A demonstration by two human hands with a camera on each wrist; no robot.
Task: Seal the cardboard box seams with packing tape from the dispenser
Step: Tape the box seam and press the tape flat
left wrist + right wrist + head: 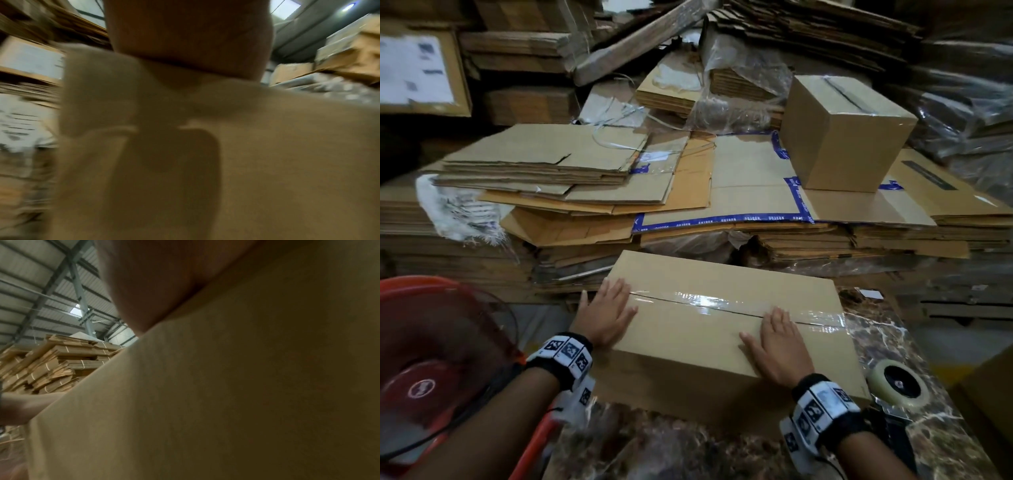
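Step in hand: smoothing down clear packing tape (726,305) already laid along the centre seam of the flat brown cardboard box (688,346), which sat on the dark marbled bench (887,342) directly in front of me. My left hand (604,313) lay flat on the box's left end, fingers (619,291) straight and spread, tips at the seam; my right hand (777,346) lay flat nearer the right end, fingers likewise extended and slightly apart, holding nothing. Both wrist views showed only palm against cardboard.

Judged: top seam largely sealed; tape looked wrinkled toward the right edge, so more pressing needed there. Next move probably called for lifting the right hand to the tape dispenser with cream roll (899,382), just beside the box's near right corner, for the end seams.

Room: stacked flattened cartons (585,178) crowded the far edge; red plastic basket (431,359) close on the left. Open bench remained to the right and near side for turning the box.
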